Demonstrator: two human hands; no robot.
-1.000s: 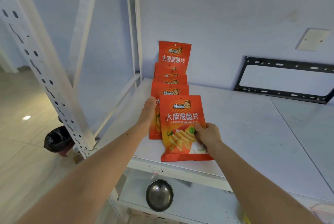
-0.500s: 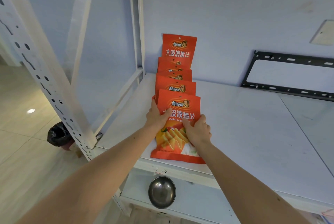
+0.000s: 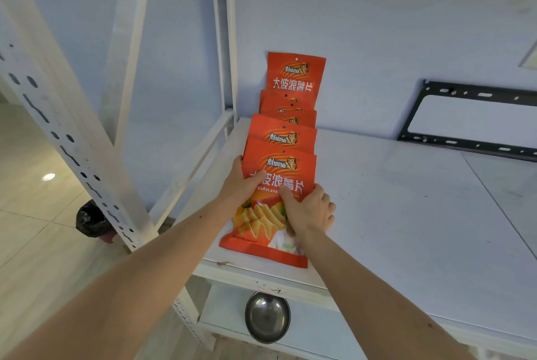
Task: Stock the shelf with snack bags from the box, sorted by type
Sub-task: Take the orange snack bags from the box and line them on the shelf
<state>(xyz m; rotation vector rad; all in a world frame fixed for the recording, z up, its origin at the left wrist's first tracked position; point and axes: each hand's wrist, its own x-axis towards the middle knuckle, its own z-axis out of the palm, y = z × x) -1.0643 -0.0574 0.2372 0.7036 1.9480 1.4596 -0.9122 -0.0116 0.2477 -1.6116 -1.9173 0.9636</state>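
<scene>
A row of several orange-red chip bags runs along the left end of the white shelf (image 3: 392, 214), each overlapping the one behind. The rearmost bag (image 3: 295, 74) leans upright against the blue wall. The front bag (image 3: 279, 167) lies near the shelf's front edge. My left hand (image 3: 241, 182) grips its left edge, thumb across the front. My right hand (image 3: 308, 211) holds its right side, thumb pressed on the print and fingers curled at the edge. The box is out of sight.
A white perforated upright (image 3: 72, 138) and a diagonal brace stand to the left. A black wall bracket (image 3: 476, 121) is mounted at the back right. On the lower shelf sits a steel bowl (image 3: 267, 316). A black bag (image 3: 90, 220) lies on the tiled floor.
Both hands have slid the front bag back along the shelf, over the bag behind it. My left hand shifted from the second bag's edge onto the front bag.
</scene>
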